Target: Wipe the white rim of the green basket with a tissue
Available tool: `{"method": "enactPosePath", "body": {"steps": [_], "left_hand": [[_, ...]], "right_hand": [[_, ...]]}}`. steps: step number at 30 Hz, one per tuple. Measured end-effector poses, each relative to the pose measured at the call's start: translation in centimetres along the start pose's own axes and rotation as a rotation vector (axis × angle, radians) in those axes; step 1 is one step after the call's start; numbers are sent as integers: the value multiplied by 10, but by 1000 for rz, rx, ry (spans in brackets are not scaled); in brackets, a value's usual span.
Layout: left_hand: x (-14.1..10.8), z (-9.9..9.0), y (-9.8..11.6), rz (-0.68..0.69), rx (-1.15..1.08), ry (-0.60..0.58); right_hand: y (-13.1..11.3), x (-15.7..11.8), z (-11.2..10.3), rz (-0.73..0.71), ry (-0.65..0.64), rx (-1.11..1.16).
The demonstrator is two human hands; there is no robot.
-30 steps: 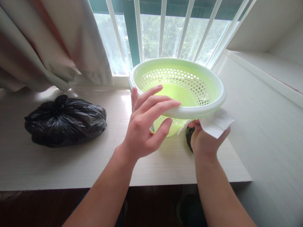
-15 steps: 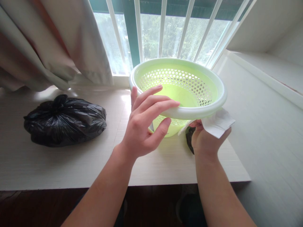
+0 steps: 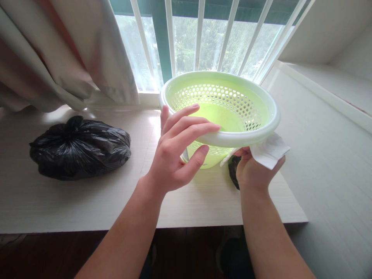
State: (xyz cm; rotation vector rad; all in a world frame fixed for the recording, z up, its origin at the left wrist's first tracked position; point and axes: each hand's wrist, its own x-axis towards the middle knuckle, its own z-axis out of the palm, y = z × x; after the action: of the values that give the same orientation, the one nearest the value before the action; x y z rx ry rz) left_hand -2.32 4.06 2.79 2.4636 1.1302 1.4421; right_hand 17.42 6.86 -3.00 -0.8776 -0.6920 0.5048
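A green perforated basket (image 3: 229,116) with a pale rim stands tilted on the white ledge. My left hand (image 3: 178,153) lies over its near left rim, fingers on top and thumb below, gripping the edge. Under the right side of the rim, my right hand (image 3: 254,170) holds a white cloth or tissue (image 3: 270,151) against the basket's outer wall; its fingertips are partly hidden. Just behind the right hand, a small black plastic item (image 3: 233,172) shows in part.
A knotted black plastic bag (image 3: 81,149) lies on the ledge (image 3: 116,205) at the left. Behind it hangs a curtain (image 3: 58,54). White window bars (image 3: 200,38) rise behind the basket, and a pale panel (image 3: 325,143) borders the right side.
The basket and the right hand with the white cloth have shifted very slightly to the right. The left hand has barely moved on the rim.
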Motion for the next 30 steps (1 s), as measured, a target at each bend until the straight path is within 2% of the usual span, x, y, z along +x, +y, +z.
{"method": "enactPosePath", "body": {"steps": [15,30], "left_hand": [[0,-2,-6,57,-41,1],[-1,-1,-8,57,-48,20]], "right_hand": [[-4,-1,3,11,21,39],[-11,-1,3,0,5,53]]}}
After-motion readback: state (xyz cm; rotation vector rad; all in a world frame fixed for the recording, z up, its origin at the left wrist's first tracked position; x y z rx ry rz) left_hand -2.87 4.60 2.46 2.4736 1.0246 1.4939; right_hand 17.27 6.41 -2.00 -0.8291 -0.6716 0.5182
